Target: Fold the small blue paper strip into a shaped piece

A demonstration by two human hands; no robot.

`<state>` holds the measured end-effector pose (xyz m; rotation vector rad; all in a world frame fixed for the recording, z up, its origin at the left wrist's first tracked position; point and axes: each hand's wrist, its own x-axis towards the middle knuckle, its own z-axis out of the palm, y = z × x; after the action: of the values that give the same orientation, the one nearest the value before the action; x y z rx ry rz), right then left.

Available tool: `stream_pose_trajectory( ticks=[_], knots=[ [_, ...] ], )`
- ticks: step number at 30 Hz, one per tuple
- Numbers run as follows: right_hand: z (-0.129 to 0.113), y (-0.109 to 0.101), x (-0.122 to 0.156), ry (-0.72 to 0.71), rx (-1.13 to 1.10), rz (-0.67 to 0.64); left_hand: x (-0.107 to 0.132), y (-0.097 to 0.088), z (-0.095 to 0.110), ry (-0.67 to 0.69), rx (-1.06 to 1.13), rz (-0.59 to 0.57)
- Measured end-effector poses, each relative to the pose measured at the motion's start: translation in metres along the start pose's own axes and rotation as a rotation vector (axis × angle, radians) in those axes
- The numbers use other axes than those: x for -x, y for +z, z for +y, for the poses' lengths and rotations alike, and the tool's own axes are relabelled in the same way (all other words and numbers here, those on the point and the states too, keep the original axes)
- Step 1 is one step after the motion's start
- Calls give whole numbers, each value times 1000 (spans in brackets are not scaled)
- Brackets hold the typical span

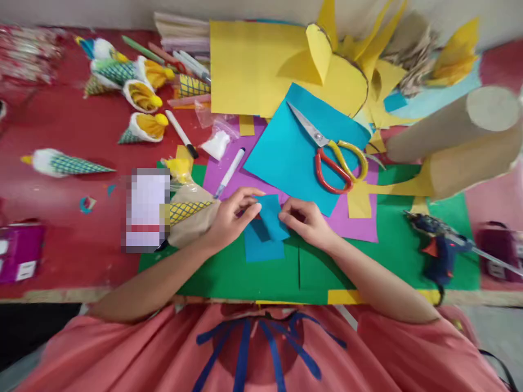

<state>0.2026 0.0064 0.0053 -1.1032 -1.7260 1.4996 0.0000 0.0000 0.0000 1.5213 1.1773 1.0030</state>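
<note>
Between my two hands is a small piece of blue paper (273, 216), held a little above the table. My left hand (236, 213) pinches its upper left edge, and my right hand (304, 220) grips its right edge between thumb and fingers. A second blue paper piece (265, 251) lies below it on the green sheet (327, 267). Just beyond my hands rests a larger blue sheet (273, 144) on a purple sheet (229, 163). Scissors (327, 149) with one red and one yellow handle lie partly spread on the blue sheet.
Yellow card (249, 65) covers the back. At right are a cardboard tube (449, 125) and a glue gun (443, 250). Several decorated paper cones (116, 71) lie at left, near a marker (182, 133). A blurred-out pale object (147, 201) sits beside my left forearm.
</note>
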Motion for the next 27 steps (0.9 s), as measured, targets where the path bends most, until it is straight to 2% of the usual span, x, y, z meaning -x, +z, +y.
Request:
stream_pose_trajectory(
  ticks=[8, 12, 15, 18, 27],
  knots=[
    [2, 0, 0, 17, -12, -63, 4, 0, -4, -36, 33, 35],
    [2, 0, 0, 34, -80, 18, 2, -1, -3, -92, 47, -14],
    [2, 2, 0, 52, -167, 71, 1, -2, -1, -69, -75, -72],
    [2, 2, 0, 60, -194, 76, 0, -2, 1, -66, -164, -104],
    [1, 1, -1, 78, -148, 47, 0, -3, 3, -97, -139, -100]
  ],
)
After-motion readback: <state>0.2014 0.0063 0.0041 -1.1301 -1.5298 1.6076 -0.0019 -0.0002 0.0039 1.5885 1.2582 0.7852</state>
